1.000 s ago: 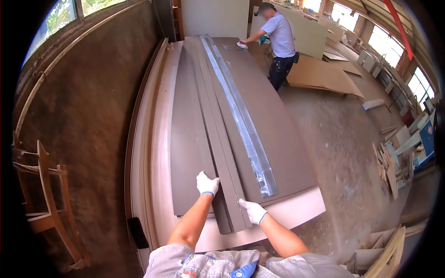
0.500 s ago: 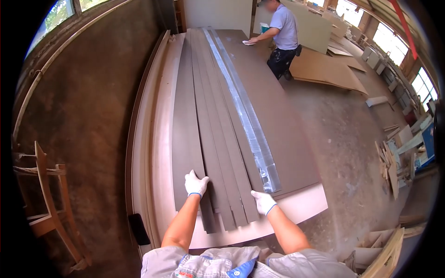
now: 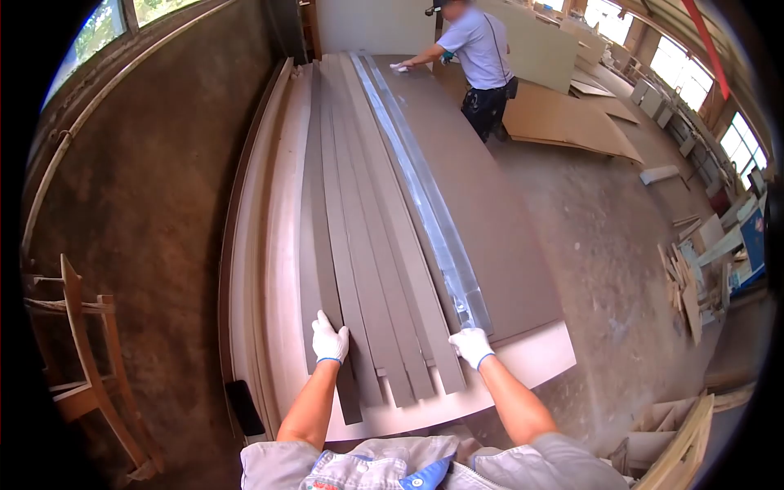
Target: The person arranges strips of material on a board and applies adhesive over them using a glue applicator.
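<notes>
Both my hands wear white gloves. Toward the near end of a long brown strip [image 3: 349, 398], my left hand [image 3: 329, 337] lies across it, fingers at one side and thumb at the other, closed on it. My right hand [image 3: 471, 346] has its fingers bent against the right edge of another brown strip [image 3: 441, 359], gripping there; the fingertips are partly hidden. Between my hands several more brown strips [image 3: 384, 318] run lengthwise, their near ends uneven with narrow gaps. Beside my right hand ends a band of clear, shiny film [image 3: 457, 282].
The strips lie on a large brown panel [image 3: 498, 245] over a pale board [image 3: 539, 351]. At the far end a co-worker [image 3: 482, 49] rests a gloved hand on it. A wooden frame [image 3: 90, 351] stands left; scrap boards [image 3: 682, 294] lie right. A dark wall [image 3: 155, 163] borders the left.
My left hand has moved left with its strip, and the strips have spread apart. My right hand has shifted slightly right and nearer. The co-worker's hand has moved left across the panel.
</notes>
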Available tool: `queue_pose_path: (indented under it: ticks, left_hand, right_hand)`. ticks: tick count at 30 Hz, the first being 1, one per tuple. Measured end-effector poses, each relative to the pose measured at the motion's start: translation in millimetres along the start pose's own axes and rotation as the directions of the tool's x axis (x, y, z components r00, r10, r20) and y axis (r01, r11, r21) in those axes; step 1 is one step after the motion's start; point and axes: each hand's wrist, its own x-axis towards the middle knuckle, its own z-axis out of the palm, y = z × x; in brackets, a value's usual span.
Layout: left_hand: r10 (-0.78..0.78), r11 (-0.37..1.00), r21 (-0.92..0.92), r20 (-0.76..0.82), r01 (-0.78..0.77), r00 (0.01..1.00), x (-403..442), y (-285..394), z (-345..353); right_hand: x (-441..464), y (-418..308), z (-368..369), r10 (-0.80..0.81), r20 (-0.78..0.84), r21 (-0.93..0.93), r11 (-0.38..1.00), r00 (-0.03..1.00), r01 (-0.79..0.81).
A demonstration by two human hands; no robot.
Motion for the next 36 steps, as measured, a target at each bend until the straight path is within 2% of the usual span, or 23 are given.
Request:
queue_pose_path:
  ticks: [2,3,5,6,7,9,11,13,15,16,17,18,23,25,26,27,29,30,32,33,35,36]
  left_hand:
    - [0.143,0.981,0.117,0.083,-0.152,0.986,6,-12,-1]
    - [0.141,0.981,0.118,0.086,-0.151,0.986,7,-12,-6]
    - [0.125,0.974,0.17,0.142,-0.148,0.982,11,-4,-19]
    - [0.123,0.979,0.147,0.122,-0.14,0.985,13,-8,-19]
    - [0.122,0.979,0.147,0.12,-0.139,0.985,17,-12,-18]
    - [0.4,0.872,0.306,0.003,-0.381,0.917,24,-16,-11]
    - [0.348,0.906,0.238,0.056,-0.351,0.936,34,-17,2]
    - [0.297,0.954,-0.028,-0.016,-0.298,0.955,52,-8,10]
    - [0.308,0.95,0.032,0.045,-0.31,0.95,56,2,17]
    - [0.341,0.927,0.153,0.038,-0.343,0.939,53,6,24]
    - [0.376,0.888,0.273,0.033,-0.37,0.926,51,9,31]
    - [0.406,0.864,0.299,0.06,-0.405,0.912,48,9,35]
    - [0.451,0.84,0.276,0.124,-0.467,0.884,43,16,40]
    - [0.464,0.828,0.29,0.13,-0.481,0.876,42,19,42]
    - [0.457,0.831,0.285,0.14,-0.478,0.879,41,21,41]
    - [0.456,0.832,0.285,0.141,-0.477,0.879,42,20,43]
    - [0.477,0.834,0.263,0.098,-0.485,0.874,41,16,45]
    - [0.479,0.833,0.265,0.094,-0.486,0.872,45,16,41]
    - [0.368,0.927,-0.069,-0.006,-0.368,0.93,60,21,34]
    - [0.322,0.947,0.021,-0.049,-0.322,0.945,72,28,31]
    - [0.313,0.92,0.228,0.06,-0.318,0.948,78,43,33]
    - [0.305,0.925,0.217,0.063,-0.311,0.95,72,46,43]
  right_hand:
    - [-15,-15,-11,0.112,0.166,0.053,0.991,0.98,-0.123]
    - [-10,-7,-11,0.116,0.166,0.052,0.991,0.979,-0.126]
    - [12,20,-8,-0.08,0.004,-0.184,0.98,0.997,0.079]
    - [4,6,-13,-0.145,0.045,-0.329,0.932,0.988,0.152]
    - [-10,-17,-14,-0.147,0.046,-0.329,0.932,0.988,0.154]
    - [-30,-49,-12,-0.204,-0.01,-0.585,0.795,0.979,0.16]
    - [-20,-28,-11,-0.332,-0.276,-0.67,0.739,0.902,0.067]
    - [-26,-21,-10,-0.325,-0.361,-0.679,0.734,0.874,-0.008]
    - [-36,-11,4,-0.318,-0.357,-0.658,0.753,0.878,0.005]
    - [-38,2,16,-0.333,-0.348,-0.661,0.75,0.876,0.023]
    - [-37,15,25,-0.234,-0.312,-0.634,0.773,0.921,-0.019]
    - [-43,26,35,-0.194,-0.316,-0.611,0.79,0.929,-0.043]
    - [-51,38,50,-0.142,-0.321,-0.479,0.877,0.936,-0.031]
    - [-65,20,45,-0.213,-0.269,-0.603,0.798,0.939,0.009]
    - [-70,12,42,-0.135,-0.212,-0.601,0.799,0.968,-0.021]
    - [-81,5,40,-0.134,-0.211,-0.602,0.798,0.968,-0.021]
    - [-101,-1,41,-0.254,-0.159,-0.706,0.705,0.954,0.07]
    - [-109,15,46,-0.251,-0.135,-0.713,0.697,0.958,0.083]
    - [-130,17,48,-0.263,-0.054,-0.755,0.642,0.963,0.133]
    - [-133,21,50,-0.288,0.001,-0.764,0.617,0.958,0.186]
    - [-123,29,54,-0.276,0.002,-0.729,0.658,0.961,0.19]
    - [-119,33,48,-0.264,0.006,-0.695,0.693,0.964,0.194]
